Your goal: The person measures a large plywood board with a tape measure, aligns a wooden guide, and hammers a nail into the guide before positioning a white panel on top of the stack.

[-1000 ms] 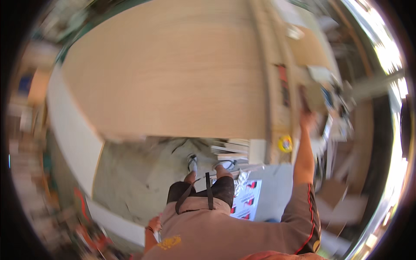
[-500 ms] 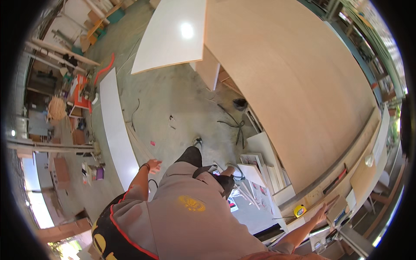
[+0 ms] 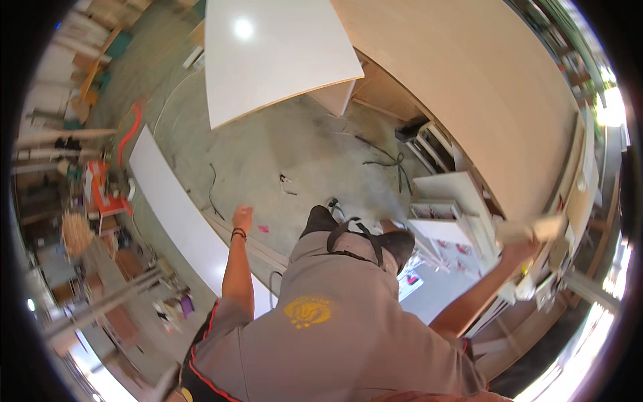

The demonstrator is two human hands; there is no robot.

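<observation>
Out to my right, my right hand point(image 3: 521, 252) is closed around a pale wooden block point(image 3: 550, 228), blurred by motion and raised near the edge of the large wooden panel point(image 3: 462, 87). My left hand point(image 3: 242, 217) hangs over the floor at my left side, its fingers loosely curled with nothing visible in them. Below and beside that hand lies a long white board point(image 3: 175, 191). A white-topped panel point(image 3: 278, 57) sticks out ahead of me, next to the large wooden one.
A black cable point(image 3: 392, 161) lies on the concrete floor point(image 3: 268, 154) ahead. Board offcuts point(image 3: 462, 191) lean below the large panel at my right. Farther left stand an orange-red machine point(image 3: 100, 184) and a red hose point(image 3: 130, 134).
My right hand has come up off the cluttered ledge at right and now holds the wooden block. My left hand has swung forward, its fingers curling in. My view has turned.
</observation>
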